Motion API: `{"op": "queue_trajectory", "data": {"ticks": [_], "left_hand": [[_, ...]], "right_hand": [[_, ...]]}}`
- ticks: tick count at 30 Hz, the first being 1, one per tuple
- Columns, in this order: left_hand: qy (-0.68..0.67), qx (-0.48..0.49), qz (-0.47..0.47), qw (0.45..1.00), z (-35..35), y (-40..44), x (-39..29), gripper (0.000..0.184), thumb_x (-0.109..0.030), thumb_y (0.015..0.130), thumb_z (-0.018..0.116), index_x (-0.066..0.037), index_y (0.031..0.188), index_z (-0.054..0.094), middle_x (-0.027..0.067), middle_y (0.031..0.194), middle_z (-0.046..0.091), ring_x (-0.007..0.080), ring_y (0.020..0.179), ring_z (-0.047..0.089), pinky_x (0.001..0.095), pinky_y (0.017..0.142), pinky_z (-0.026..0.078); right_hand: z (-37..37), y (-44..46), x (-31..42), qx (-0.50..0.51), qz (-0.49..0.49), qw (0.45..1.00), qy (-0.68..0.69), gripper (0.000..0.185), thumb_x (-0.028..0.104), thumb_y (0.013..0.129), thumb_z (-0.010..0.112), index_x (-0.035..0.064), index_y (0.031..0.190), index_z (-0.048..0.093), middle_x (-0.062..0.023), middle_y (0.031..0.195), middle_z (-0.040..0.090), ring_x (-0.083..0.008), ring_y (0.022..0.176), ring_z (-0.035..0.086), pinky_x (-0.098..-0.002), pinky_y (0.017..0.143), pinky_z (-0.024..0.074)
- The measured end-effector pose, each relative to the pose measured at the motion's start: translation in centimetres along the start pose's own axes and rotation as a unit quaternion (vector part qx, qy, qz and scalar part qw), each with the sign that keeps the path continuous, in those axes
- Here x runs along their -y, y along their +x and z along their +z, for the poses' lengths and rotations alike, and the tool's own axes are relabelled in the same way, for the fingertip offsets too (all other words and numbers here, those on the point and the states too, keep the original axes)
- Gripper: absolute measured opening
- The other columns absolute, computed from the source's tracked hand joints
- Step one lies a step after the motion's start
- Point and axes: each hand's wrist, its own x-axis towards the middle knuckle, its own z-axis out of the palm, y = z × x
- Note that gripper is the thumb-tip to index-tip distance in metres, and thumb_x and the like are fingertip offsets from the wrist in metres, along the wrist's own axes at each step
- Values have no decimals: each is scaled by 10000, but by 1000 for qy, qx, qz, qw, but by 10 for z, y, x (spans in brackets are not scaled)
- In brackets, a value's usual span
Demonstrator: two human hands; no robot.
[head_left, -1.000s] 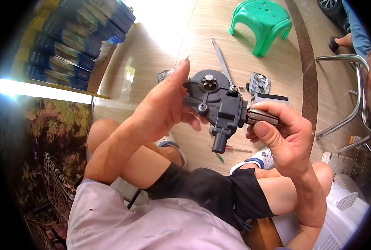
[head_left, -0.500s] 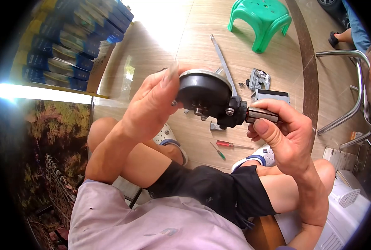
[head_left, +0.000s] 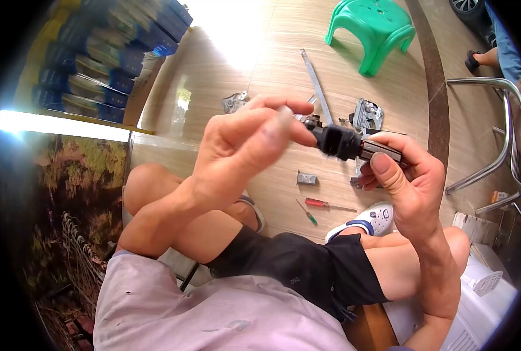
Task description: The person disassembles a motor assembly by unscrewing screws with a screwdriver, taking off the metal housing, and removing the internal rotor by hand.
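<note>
A black plastic device (head_left: 338, 142) with a rectangular socket-like opening and a shiny metal cylinder (head_left: 380, 152) at one end is held in front of my chest. My right hand (head_left: 410, 175) is closed round the metal cylinder, thumb on top. At the other end, my left hand (head_left: 243, 146) has its fingers bent round the device; the thumb is smeared by motion. Small metal parts show between these fingers. The device's round black part is hidden. Below on the floor lie a red-handled screwdriver (head_left: 317, 202) and a small green-handled one (head_left: 312, 218).
Metal parts (head_left: 367, 114), a long metal strip (head_left: 315, 82) and a small grey box (head_left: 307, 178) lie on the tiled floor. A green stool (head_left: 370, 26) stands beyond, with a chrome chair frame (head_left: 506, 117) and another person's leg (head_left: 489, 57) at right. Boxes (head_left: 91, 76) fill shelves at left.
The device has turned, so its round black part no longer shows and the socket-like opening does. My left hand has shifted right, towards my right hand.
</note>
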Motion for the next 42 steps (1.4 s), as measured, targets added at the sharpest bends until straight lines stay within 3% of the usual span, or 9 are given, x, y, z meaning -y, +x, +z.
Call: {"op": "queue_trajectory", "data": {"ticks": [7,10,13,17,19,22,26,32,42], "left_hand": [[-13,-116,-124,985,4,1,-5,450,-422,1052,534,-3,1082,699,92,1127,649,139,1087,547,307,939,447],[-34,-112,-211,971,7,3,2,486,-454,1073,428,-31,1212,622,142,1238,641,204,1110,639,359,867,555],[-98,-117,-303,941,12,4,5,587,-546,1051,405,-28,1264,581,149,1153,672,218,1001,685,365,706,602],[-184,-15,-416,891,1,1,7,722,-671,1005,373,-24,1251,578,154,1068,696,239,870,710,383,616,593],[-238,29,-427,872,-1,1,6,728,-702,980,410,-26,1172,600,174,1060,685,238,819,704,372,622,577],[-269,7,-386,883,4,1,6,715,-642,1028,313,-45,1338,554,127,1091,720,223,877,736,359,630,613],[-240,-27,-343,908,11,2,5,651,-557,1055,349,-41,1416,510,97,1143,710,159,952,729,327,803,618],[-213,-35,-276,937,14,6,0,612,-493,1061,410,-22,1446,477,68,1185,682,133,1043,698,322,867,610],[-254,-48,-255,932,13,3,0,661,-234,925,739,-8,1466,435,94,1226,632,156,1076,668,324,927,585]], "right_hand": [[2,-1,4,-8,-13,1000,3,365,214,966,718,-59,1192,632,-66,910,691,-112,784,668,-256,704,561],[2,-1,7,-5,-23,1000,3,364,213,966,717,-61,1189,631,-68,919,691,-113,784,668,-256,707,562],[1,-1,8,-3,-34,999,1,365,211,966,716,-62,1192,627,-69,925,691,-113,791,666,-257,713,557],[-1,-2,8,1,-43,999,-3,366,204,966,716,-60,1201,622,-70,932,690,-114,803,661,-252,721,545],[-1,-4,9,0,-46,999,-11,361,191,962,720,-58,1204,622,-68,937,689,-110,814,657,-245,727,537],[-2,-7,10,3,-52,998,-31,348,161,952,731,-54,1205,626,-62,947,691,-97,836,648,-233,741,525],[0,-12,4,21,-53,997,-48,335,132,941,741,-49,1201,633,-58,964,695,-82,860,636,-224,750,515],[4,-13,3,34,-40,996,-70,329,132,936,743,-51,1187,635,-75,937,706,-89,831,653,-245,719,560],[6,-12,9,42,-4,998,-40,312,137,947,730,-75,1153,631,-103,918,718,-122,829,694,-262,717,594]]}}
